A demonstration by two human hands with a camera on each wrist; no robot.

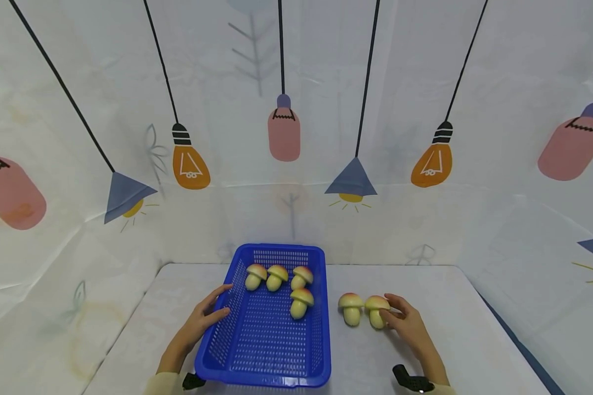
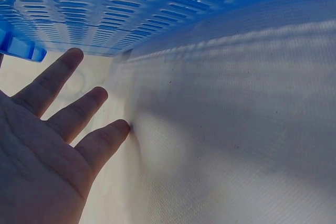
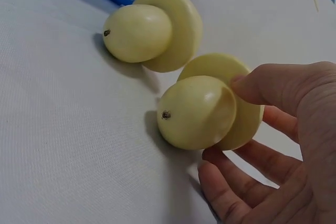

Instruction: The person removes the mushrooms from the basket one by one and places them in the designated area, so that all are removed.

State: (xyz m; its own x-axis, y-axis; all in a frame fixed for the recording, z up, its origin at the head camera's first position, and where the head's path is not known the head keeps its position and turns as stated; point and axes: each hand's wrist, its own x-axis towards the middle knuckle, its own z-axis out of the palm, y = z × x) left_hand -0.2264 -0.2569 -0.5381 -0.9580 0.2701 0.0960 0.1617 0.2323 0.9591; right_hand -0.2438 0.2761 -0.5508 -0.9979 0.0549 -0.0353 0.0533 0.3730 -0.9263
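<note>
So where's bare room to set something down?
Bare: the near half of the blue plastic basket, short of its four toy mushrooms; the white table between right hand and right edge; a slimmer strip between left hand and left edge. Crowded: the basket's far half, and where the right hand pinches a mushroom beside another.

In the head view, a soft, slightly grey light is spread evenly over the white backdrop (image 1: 336,230), and a small glint is caught on the front rim of the blue basket (image 1: 264,380) at the lower centre. In the left wrist view, the left hand (image 2: 47,156) is dimmed by shade, while the tabletop (image 2: 252,192) is brightened at the lower right. In the right wrist view, soft-edged shadows are cast leftward by the farther mushroom (image 3: 137,31) and the nearer mushroom (image 3: 197,111).
</note>
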